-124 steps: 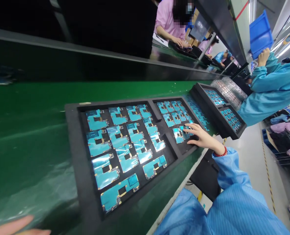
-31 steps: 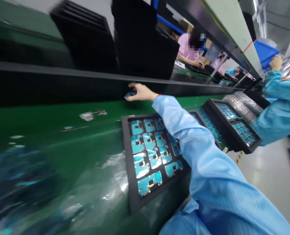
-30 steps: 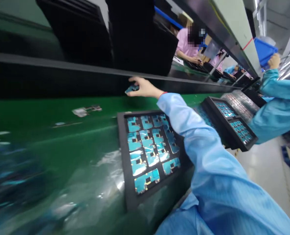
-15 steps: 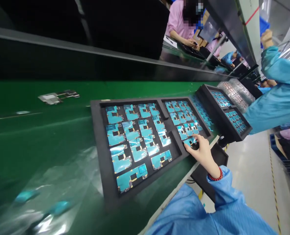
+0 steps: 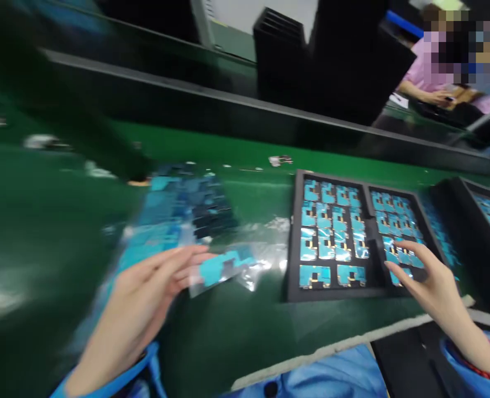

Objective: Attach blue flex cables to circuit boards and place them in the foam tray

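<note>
My left hand (image 5: 153, 293) is closed on the near-left end of a clear plastic bag with a teal circuit board (image 5: 211, 270) inside, a little blurred by motion. My right hand (image 5: 431, 276) hovers at the lower part of the right compartment of a black tray (image 5: 293, 237). Its thumb and fingers are apart, with nothing visible between them. Rows of teal circuit boards (image 5: 309, 244) lie in both compartments. Whether my right fingertips touch the boards under them, I cannot tell.
A spread of bagged teal and dark boards (image 5: 157, 210) covers the bench left of the tray. Another black tray (image 5: 468, 221) stands at the right edge. Small metallic parts (image 5: 280, 160) lie near the back ledge (image 5: 248, 102). A co-worker in pink (image 5: 422, 72) sits beyond it.
The view has swung left, bringing my left hand and the bagged board into sight. My right hand stays over the tray's right compartment, its thumb and fingers still apart.
</note>
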The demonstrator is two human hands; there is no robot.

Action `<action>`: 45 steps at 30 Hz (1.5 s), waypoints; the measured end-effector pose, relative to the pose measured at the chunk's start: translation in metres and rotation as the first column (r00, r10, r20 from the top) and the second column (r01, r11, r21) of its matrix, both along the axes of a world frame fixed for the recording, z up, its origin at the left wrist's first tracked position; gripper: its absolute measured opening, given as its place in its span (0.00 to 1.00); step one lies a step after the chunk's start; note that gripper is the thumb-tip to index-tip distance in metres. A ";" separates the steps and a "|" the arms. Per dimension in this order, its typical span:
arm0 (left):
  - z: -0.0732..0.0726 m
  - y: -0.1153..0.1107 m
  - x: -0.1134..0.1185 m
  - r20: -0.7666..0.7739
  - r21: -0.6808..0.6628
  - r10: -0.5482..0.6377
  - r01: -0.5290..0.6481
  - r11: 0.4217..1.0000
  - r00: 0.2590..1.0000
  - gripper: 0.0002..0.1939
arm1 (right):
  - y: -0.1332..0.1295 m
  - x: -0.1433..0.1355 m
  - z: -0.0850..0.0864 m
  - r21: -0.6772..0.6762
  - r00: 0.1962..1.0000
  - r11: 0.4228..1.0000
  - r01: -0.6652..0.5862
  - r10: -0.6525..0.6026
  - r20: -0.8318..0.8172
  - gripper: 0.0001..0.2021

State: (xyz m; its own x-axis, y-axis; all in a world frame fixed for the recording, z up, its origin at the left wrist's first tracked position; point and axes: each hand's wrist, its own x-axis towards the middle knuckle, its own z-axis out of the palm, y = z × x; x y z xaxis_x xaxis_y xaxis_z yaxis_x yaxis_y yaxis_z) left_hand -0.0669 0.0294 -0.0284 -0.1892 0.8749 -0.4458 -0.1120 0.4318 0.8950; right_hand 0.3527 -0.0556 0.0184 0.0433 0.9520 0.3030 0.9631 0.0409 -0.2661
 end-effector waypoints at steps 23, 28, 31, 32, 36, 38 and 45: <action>-0.007 -0.001 0.013 0.352 0.069 -0.059 0.037 0.997 0.934 0.13 | 0.129 -0.235 -0.024 0.165 0.231 0.210 -0.964 0.965 0.121 0.08; -0.007 -0.005 0.013 0.117 0.092 -0.140 0.130 0.987 0.983 0.13 | 0.105 -0.223 0.015 0.050 0.303 0.375 -0.926 0.815 -0.493 0.04; 0.005 -0.019 0.011 -0.138 0.138 -0.172 0.191 0.972 0.975 0.11 | 0.104 -0.212 0.037 -0.071 0.473 0.562 -0.824 0.614 -0.631 0.07; 0.012 -0.024 0.011 -0.227 0.165 -0.161 0.201 0.966 0.961 0.10 | 0.106 -0.209 0.041 -0.092 0.521 0.609 -0.787 0.578 -0.627 0.07; 0.047 -0.037 0.016 -0.431 0.317 -0.095 0.249 0.915 0.898 0.12 | 0.117 -0.206 0.036 -0.126 0.580 0.646 -0.753 0.562 -0.589 0.09; 0.059 -0.033 0.023 -0.432 0.382 -0.141 0.322 0.866 0.891 0.12 | 0.121 -0.207 0.028 -0.113 0.560 0.621 -0.776 0.594 -0.578 0.09; 0.042 0.003 0.036 -0.253 0.496 -0.227 0.328 0.804 0.940 0.08 | 0.138 -0.193 0.003 -0.042 0.633 0.718 -0.694 0.582 -0.511 0.12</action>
State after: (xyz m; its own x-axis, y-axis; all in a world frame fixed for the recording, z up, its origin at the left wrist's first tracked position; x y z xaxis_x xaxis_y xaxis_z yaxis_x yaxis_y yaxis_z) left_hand -0.0311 0.0328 0.0134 0.0686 0.9914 0.1113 0.1173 -0.1188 0.9860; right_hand 0.1602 0.0829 0.0214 -0.5299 0.8247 0.1978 0.4898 0.4880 -0.7224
